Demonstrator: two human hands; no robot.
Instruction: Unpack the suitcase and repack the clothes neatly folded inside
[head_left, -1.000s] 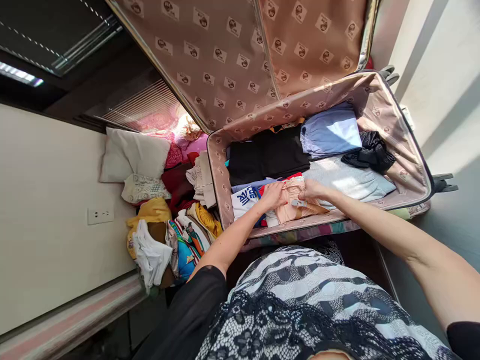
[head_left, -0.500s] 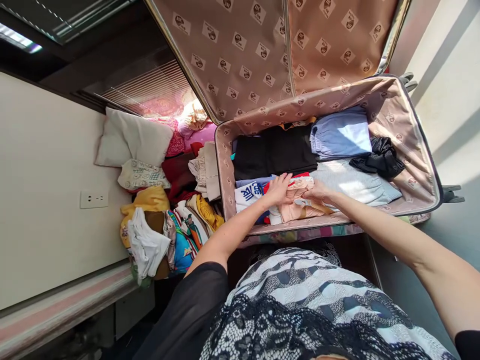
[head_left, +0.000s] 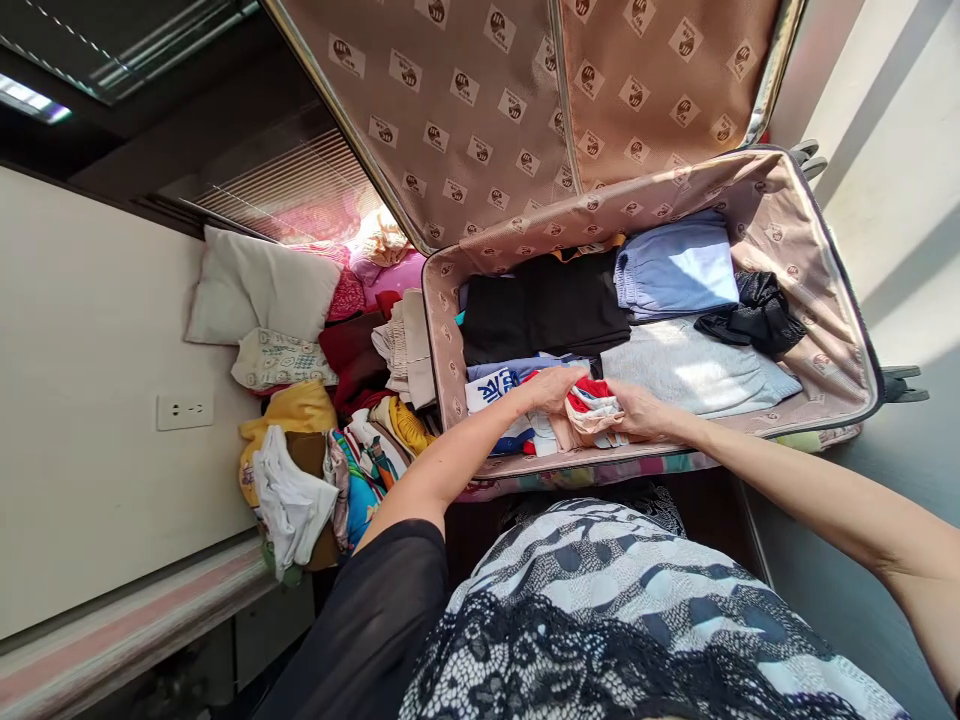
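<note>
Hands grip folded garment against suitcase's near rim.

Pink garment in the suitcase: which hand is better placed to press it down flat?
Probably the right hand: it lies on the pink garment, while the left hand holds its edge.
</note>
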